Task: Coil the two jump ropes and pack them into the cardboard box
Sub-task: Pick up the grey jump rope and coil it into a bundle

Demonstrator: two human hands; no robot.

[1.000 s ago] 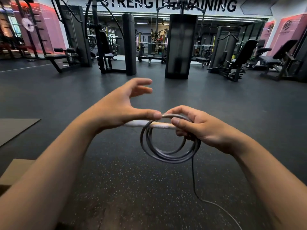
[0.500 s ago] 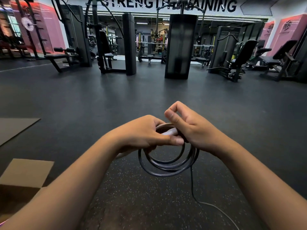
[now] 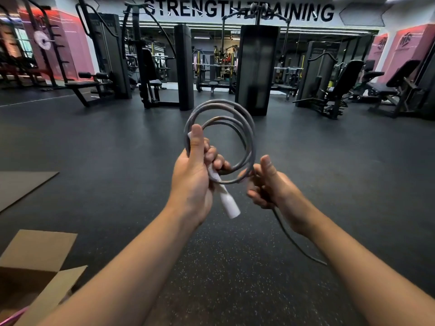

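**Rope 1 coil in progress, mid-frame**

Left hand [image 3: 194, 177], centre of frame: fingers curled round white handle [image 3: 226, 198] plus stacked loops, thumb pressed up along the coil [image 3: 226, 137]. Firm clamp. Handle's free end pokes out down-right below the fist.

Right hand [image 3: 270, 187], just right of centre: fingers curled on the loose tail [image 3: 294, 241] where it leaves the coil bottom, thumb up. Closed on cord, looks like a loose guiding hold rather than a hard pinch.

Coil stands roughly upright above both hands, approx 3–4 turns, uneven dia. Tail drops toward lower right, passes behind right forearm; end out of view.

Cardboard box [image 3: 40, 257], lower left corner, flaps open. Pink sliver at very bottom left edge, poss. second rope, can't tell. Grey mat [image 3: 21, 187] at left edge on floor.

Handling, est.: cord light, thin, smooth-coated, likely slick; springy enough to hold round loops, so prob. wants to spring open if let go. Best hold = across all turns at once, pinned against rigid handle, as left hand does. Handle is the stiffest purchase. Tail wants light tension while feeding, else loops go ragged. Not fragile.
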